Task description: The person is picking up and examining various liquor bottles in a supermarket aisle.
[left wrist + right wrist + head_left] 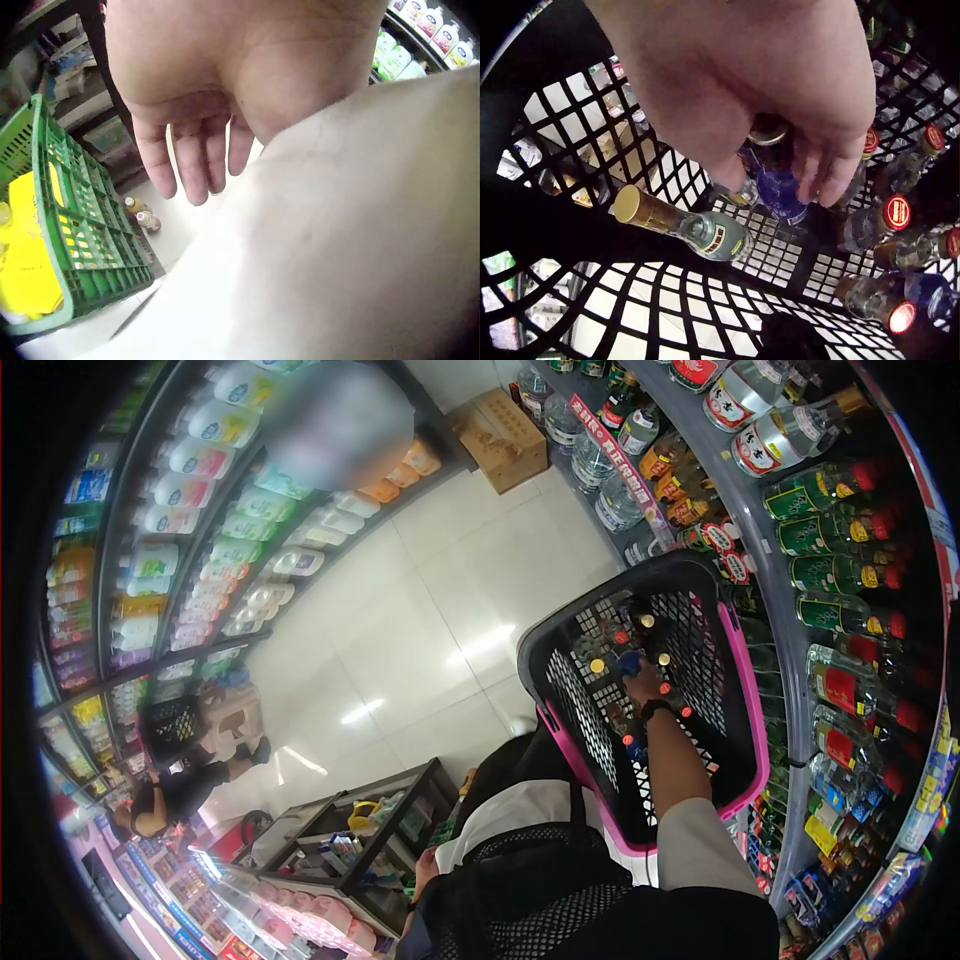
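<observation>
My right hand [645, 685] reaches down into a black shopping basket [750, 670] with pink trim. In the right wrist view its thumb and fingers grip a small bottle [780, 191] with a blue label, neck up toward the palm. Beside it leans a pale green bottle [718, 236] with a gold cap. Several clear bottles with red caps [898, 213] stand on the other side, over the basket's lattice floor. My left hand [232, 75] hangs beside the body, fingers loosely extended and holding nothing; only part of it shows in the head view.
Bottle shelves [790, 660] run close along the right. Across the tiled floor [430, 600] stand shelves of pump bottles [240, 530]. A cardboard box [500, 440] sits at the far end. Another person [190, 800] is at left. Near my left hand is a green crate [97, 232] with yellow packs.
</observation>
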Motion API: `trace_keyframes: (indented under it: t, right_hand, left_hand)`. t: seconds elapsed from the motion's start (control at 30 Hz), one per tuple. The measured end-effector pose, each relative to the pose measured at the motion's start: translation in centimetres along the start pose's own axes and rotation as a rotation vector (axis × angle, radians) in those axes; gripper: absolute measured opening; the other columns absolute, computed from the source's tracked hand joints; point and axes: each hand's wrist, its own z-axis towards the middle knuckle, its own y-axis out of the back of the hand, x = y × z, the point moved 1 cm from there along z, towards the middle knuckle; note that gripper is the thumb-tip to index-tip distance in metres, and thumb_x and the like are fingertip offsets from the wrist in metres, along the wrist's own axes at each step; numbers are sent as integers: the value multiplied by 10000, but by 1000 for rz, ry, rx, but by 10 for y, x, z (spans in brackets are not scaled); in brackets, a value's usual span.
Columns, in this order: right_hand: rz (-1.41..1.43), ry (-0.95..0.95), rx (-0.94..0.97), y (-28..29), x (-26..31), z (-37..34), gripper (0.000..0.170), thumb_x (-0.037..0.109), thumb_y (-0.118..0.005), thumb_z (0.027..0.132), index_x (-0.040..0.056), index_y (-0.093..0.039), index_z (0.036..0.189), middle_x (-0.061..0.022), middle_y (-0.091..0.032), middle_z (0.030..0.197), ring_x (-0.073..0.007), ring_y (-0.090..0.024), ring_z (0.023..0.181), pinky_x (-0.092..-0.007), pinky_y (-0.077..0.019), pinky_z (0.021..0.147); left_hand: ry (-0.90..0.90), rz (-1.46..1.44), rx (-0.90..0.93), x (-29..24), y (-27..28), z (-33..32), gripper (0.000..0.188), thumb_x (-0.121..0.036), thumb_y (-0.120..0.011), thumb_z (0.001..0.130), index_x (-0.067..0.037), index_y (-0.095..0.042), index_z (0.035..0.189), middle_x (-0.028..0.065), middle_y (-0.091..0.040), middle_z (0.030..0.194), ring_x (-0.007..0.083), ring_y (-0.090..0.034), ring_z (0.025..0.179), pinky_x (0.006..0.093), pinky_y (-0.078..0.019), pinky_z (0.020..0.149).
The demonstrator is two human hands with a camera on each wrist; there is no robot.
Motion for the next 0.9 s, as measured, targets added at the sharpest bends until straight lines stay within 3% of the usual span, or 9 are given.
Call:
trace_keyframes:
  t: [0.1, 0.27, 0.37, 0.43, 0.47, 0.5, 0.57, 0.8, 0.9]
  right_hand:
    - [85, -83, -68, -24, -25, 21, 562, 283, -691, 851, 36, -531, 1329, -230, -594, 1265, -396, -553, 1196, -447, -459, 1005]
    - [-60, -126, -102, -13, -16, 15, 495, 322, -641, 881, 67, -567, 1298, -214, -575, 1313, -389, -558, 1195, -463, -471, 979]
    - [-268, 79, -227, -20, -26, -7, 439, 330, -615, 884, 59, -618, 1229, -226, -607, 1257, -398, -588, 1144, -471, -478, 958]
    - [30, -137, -252, -12, -16, -27, 433, 322, -599, 882, 49, -621, 1217, -225, -650, 1168, -400, -630, 1065, -476, -495, 924]
    - [23, -102, -291, -8, -15, -34, 445, 331, -605, 878, 38, -626, 1211, -225, -680, 1086, -397, -664, 984, -477, -518, 863]
    - [36, -114, -317, -3, -16, -40, 445, 331, -605, 878, 38, -626, 1211, -225, -680, 1086, -397, -664, 984, -477, -518, 863]
    - [214, -82, -247, 6, -18, -51, 437, 342, -624, 865, 30, -651, 1169, -223, -692, 1038, -389, -682, 927, -469, -533, 804]
    - [270, -39, -521, 76, 29, -165, 361, 286, -658, 868, 33, -675, 1126, -177, -706, 858, -286, -704, 739, -392, -543, 683]
    - [297, -70, -646, 124, 88, -243, 315, 261, -651, 880, 26, -691, 1084, -136, -699, 732, -238, -700, 659, -349, -535, 626]
  left_hand:
    - [-44, -3, 61, 15, 15, 4, 254, -113, -603, 954, 24, -608, 1168, 96, -704, 1037, 171, -658, 969, 296, -499, 863]
    - [91, 167, 18, -46, 24, 10, 240, -121, -594, 958, 21, -617, 1151, 96, -706, 1040, 164, -652, 993, 290, -489, 878]
    - [12, 221, -30, -55, 44, 26, 226, -134, -591, 963, 19, -629, 1126, 99, -705, 1028, 154, -651, 980, 284, -491, 869]
    - [-155, 127, 2, -73, 49, 50, 220, -151, -577, 976, 13, -640, 1108, 98, -704, 1010, 152, -655, 948, 285, -501, 847]
    - [-413, 286, 29, -86, 49, 62, 215, -145, -568, 982, 12, -642, 1109, 94, -703, 995, 158, -660, 938, 292, -508, 841]
    - [-246, 62, 62, -119, 45, 70, 237, -174, -599, 969, 4, -640, 1120, 111, -702, 991, 165, -666, 921, 293, -515, 816]
    - [-308, 293, 81, -156, 43, 106, 265, -198, -624, 957, 1, -633, 1133, 123, -703, 973, 176, -673, 874, 301, -530, 771]
    - [-633, 527, 308, -387, -20, 135, 253, -188, -614, 956, -19, -639, 1142, 155, -701, 1016, 220, -690, 886, 334, -550, 753]
    - [-1155, 655, 530, -455, -64, 137, 216, -128, -622, 921, -30, -641, 1112, 155, -676, 1080, 297, -680, 926, 373, -545, 815]
